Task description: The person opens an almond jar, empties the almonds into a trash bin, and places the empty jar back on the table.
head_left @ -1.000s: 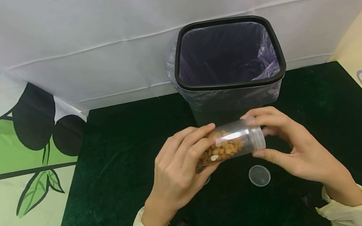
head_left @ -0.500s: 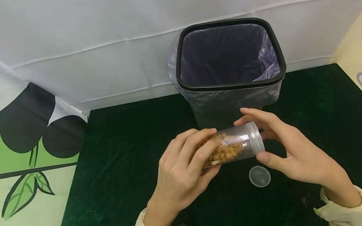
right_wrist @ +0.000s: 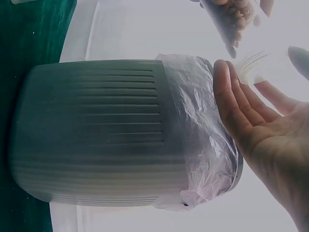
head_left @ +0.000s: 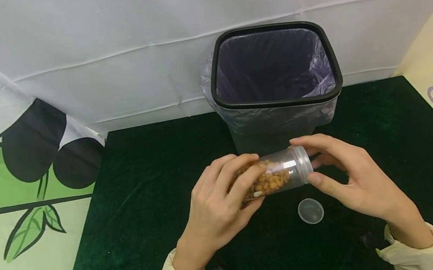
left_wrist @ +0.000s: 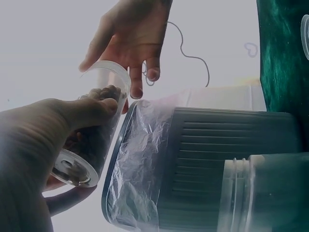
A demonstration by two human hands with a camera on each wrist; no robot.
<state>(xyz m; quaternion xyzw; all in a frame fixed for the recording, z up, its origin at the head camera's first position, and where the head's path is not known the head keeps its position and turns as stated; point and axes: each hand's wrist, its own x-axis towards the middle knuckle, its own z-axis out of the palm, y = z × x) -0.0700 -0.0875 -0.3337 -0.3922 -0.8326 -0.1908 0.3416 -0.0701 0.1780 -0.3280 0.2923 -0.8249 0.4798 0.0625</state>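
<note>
My left hand (head_left: pixel 221 201) grips a clear plastic jar (head_left: pixel 281 174) lying on its side, its ribbed end pointing right. Small golden-brown pieces (head_left: pixel 269 182), like nuts or snack bits, fill part of it, with one pale piece among them. Around the ribbed end (head_left: pixel 303 164), my right hand (head_left: pixel 354 178) holds its fingers and thumb extended, fingertips right by the rim. In the left wrist view, the right hand (left_wrist: pixel 137 41) spreads its fingers beside that rim. A second clear jar (left_wrist: pixel 277 193) with a threaded neck appears low in the left wrist view.
A dark bin (head_left: pixel 276 132) lined with a clear bag stands just beyond the hands, its mouth (head_left: pixel 280 104) facing up. A round clear lid (head_left: pixel 311 211) lies on the green cloth (head_left: pixel 154 174) below the jar. White fabric (head_left: pixel 126 83) hangs behind.
The right fingers lift off the jar's end, then come back close to its rim. The jar shifts slightly down and left in the left hand's grip.
</note>
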